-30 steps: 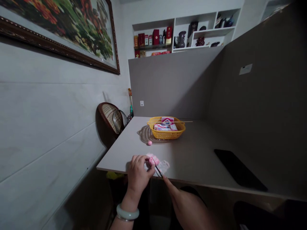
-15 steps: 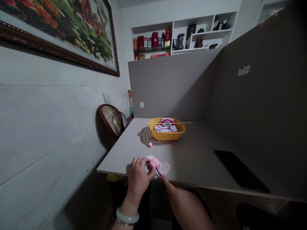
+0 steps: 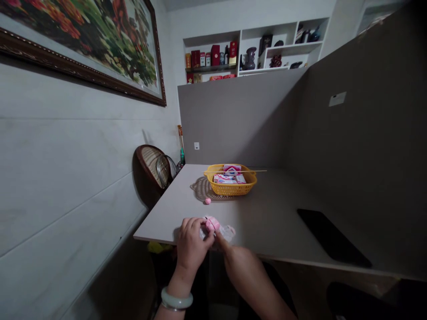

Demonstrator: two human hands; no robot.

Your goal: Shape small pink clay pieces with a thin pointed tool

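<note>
A soft pink lump [image 3: 211, 222] like modelling clay sits on a crumpled clear plastic wrapper [image 3: 229, 233] near the table's front edge. My left hand [image 3: 191, 240] is closed on the lump's left side, thumb and fingertips pinching it. My right hand [image 3: 235, 255] is closed on a thin dark blade-like tool, its index finger stretched along it toward the lump. The tool lies across the pink lump, and most of it is hidden by my right hand. Farther back, a small pink ball [image 3: 207, 201] rests on the table.
A yellow plastic basket [image 3: 233, 190] holding several pink-and-white packets [image 3: 230, 178] stands toward the back, with a thin stick [image 3: 256, 171] across its rim. On the right lies a flat black mat-like item [image 3: 333, 238]. Grey panels [image 3: 240, 120] border the table [image 3: 167, 218].
My right hand has moved forward and left, toward the lump. The tool has gone farther over the pink lump, and less of its shaft shows. The left hand keeps its hold.
</note>
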